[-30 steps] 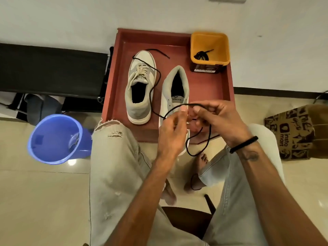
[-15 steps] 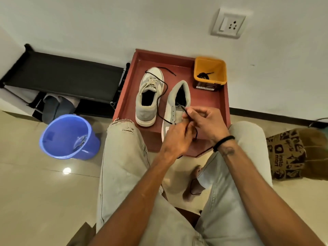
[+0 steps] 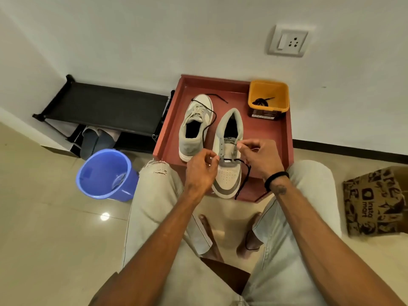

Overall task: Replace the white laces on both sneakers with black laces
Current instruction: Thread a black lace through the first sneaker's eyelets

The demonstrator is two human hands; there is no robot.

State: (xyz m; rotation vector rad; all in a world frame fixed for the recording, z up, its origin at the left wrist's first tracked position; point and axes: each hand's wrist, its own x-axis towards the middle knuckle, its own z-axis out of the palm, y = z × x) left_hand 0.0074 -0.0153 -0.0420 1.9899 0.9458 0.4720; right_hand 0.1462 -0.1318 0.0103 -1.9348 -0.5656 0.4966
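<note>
We judge the task is at an early stage: on the red-brown wooden tray point(image 3: 284, 138), the near grey-and-white sneaker point(image 3: 227, 173) has no white lace, and the thin black lace point(image 3: 244, 181) crosses only its lowest eyelets. Our left hand point(image 3: 202, 167) and right hand point(image 3: 260, 159) each pinch the lace there. The far sneaker point(image 3: 194, 129) keeps its white lace. The yellow plastic tub point(image 3: 268, 96) holds another black lace.

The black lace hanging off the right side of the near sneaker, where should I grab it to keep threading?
Pinch the black lace close to the lowest eyelet, coming from the sneaker's right, where the right hand already sits. There it lies taut and exposed; farther down it dangles slack over the tray edge.
</note>
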